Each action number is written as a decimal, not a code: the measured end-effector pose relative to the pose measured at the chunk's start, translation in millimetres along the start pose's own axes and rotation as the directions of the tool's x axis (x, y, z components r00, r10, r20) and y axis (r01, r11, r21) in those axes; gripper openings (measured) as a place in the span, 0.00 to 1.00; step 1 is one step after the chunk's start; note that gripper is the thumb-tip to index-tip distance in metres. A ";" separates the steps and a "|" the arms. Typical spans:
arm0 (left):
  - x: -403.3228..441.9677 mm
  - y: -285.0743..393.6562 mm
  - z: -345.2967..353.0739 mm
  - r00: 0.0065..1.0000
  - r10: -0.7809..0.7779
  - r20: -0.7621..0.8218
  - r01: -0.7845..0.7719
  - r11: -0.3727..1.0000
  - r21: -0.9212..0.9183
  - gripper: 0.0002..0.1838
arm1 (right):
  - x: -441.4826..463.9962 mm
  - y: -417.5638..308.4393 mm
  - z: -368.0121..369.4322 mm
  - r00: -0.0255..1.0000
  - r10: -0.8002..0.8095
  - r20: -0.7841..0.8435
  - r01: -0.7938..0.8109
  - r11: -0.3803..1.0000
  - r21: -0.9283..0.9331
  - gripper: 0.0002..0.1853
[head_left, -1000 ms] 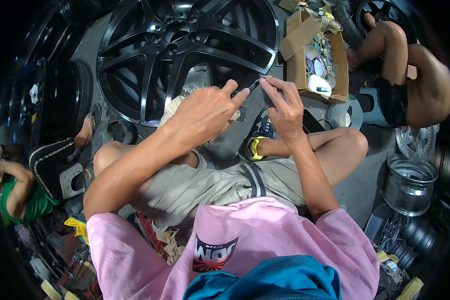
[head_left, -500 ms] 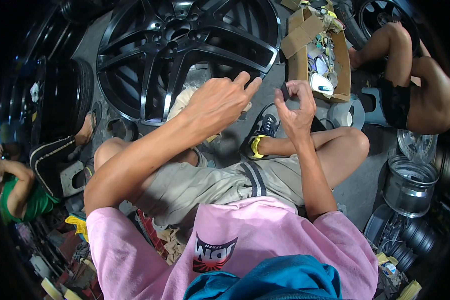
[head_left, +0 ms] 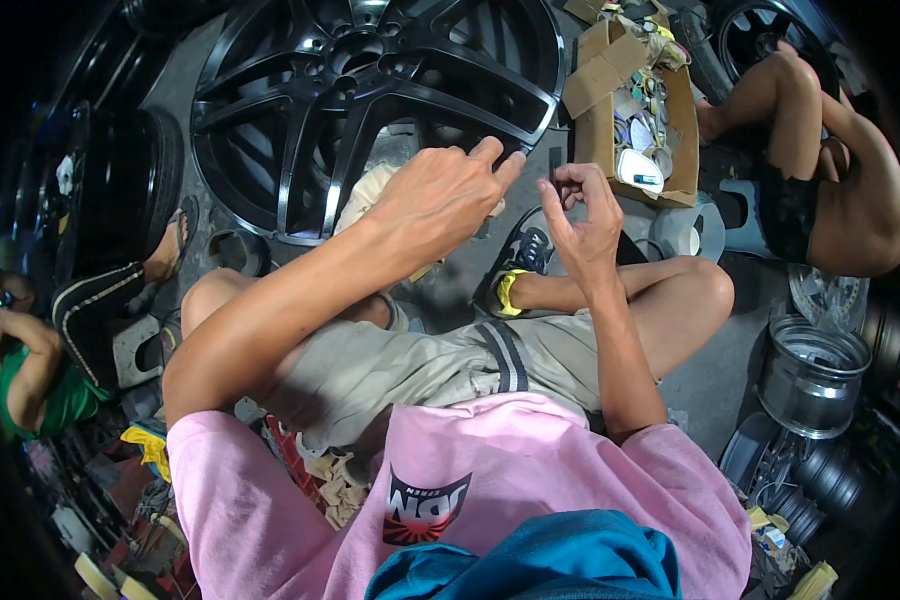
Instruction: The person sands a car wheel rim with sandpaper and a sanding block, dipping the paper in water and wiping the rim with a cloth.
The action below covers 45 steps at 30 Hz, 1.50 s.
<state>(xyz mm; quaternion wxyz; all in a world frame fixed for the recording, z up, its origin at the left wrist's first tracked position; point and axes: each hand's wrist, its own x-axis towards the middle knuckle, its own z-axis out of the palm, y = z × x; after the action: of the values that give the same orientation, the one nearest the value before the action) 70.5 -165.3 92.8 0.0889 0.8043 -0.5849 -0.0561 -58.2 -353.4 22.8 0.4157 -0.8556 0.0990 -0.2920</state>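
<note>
My left hand [head_left: 445, 188] is over the lower right part of a glossy black alloy wheel [head_left: 345, 100], back upward and fingers bent. Beige cloth [head_left: 367, 198] shows beneath the wrist, and a pale scrap [head_left: 497, 208] peeks out under the fingers. Whatever the left fingers may grip is hidden by the hand. To the right, my right hand [head_left: 588, 215] is raised above the shoe, its fingers curled toward the thumb. A thin dark strip [head_left: 555, 160] stands up at its fingertips; the material cannot be made out.
A cardboard box [head_left: 685, 165] full of tape rolls and small lids stands beyond my right hand. Beside it is a translucent tub [head_left: 705, 230]. A silver wheel [head_left: 815, 375] lies at right. Another person's leg [head_left: 795, 110] is at upper right; a person in green [head_left: 45, 395] sits at left.
My right hand has turned slightly, and the dark strip now points upward edge-on instead of lying across the fingers. The left hand has barely moved.
</note>
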 end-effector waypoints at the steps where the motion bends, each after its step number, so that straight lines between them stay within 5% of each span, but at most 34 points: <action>1: -1.1 0.4 -0.7 1.000 -0.003 -0.001 0.003 1.000 -0.002 0.40 | 1.4 -6.0 -0.6 1.000 -0.004 0.015 0.005 1.000 -0.022 0.11; 18: -17.3 7.1 -12.3 0.994 -0.063 0.085 0.065 0.998 -0.023 0.40 | -4.1 -19.5 14.9 0.948 -0.285 0.145 0.314 0.916 -0.251 0.22; 45: -18.5 5.7 -10.5 0.991 -0.061 0.119 0.066 0.997 -0.038 0.40 | 12.5 -20.7 11.5 0.956 -0.259 0.141 0.289 0.918 -0.273 0.15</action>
<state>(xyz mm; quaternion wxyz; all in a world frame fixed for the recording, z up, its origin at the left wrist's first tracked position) 61.5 -148.6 104.0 0.0691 0.8156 -0.5621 -0.1185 -42.8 -337.9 38.4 0.2451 -0.9265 -0.0014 -0.2856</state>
